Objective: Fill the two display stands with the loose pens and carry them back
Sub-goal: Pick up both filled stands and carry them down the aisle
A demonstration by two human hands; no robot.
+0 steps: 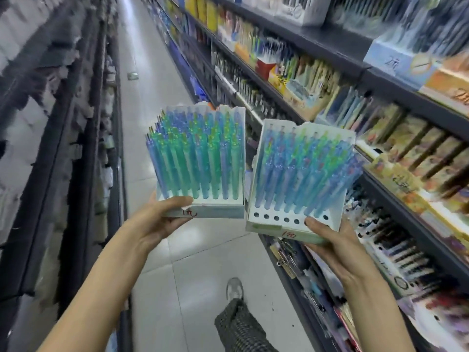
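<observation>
A leg in checked trousers and a grey shoe stand nearest, on the pale tiled floor of a shop aisle.

Above them the left hand grips the left stand at its front left corner, thumb lying along the top of the white base and the fingers curled beneath. This stand is held roughly level, and its holes carry upright blue and green pens against a white card back.

Just beside it, almost touching at the near edges, the right hand grips the right stand at its front right corner, thumb on the top face and the fingers hidden underneath. This stand tilts to the right, so its blue pens lean that way. Its front row shows bare dark holes. Both bases carry a red handwritten price mark.

To the right run dark shelves packed with stationery; those on the left are blurred.
</observation>
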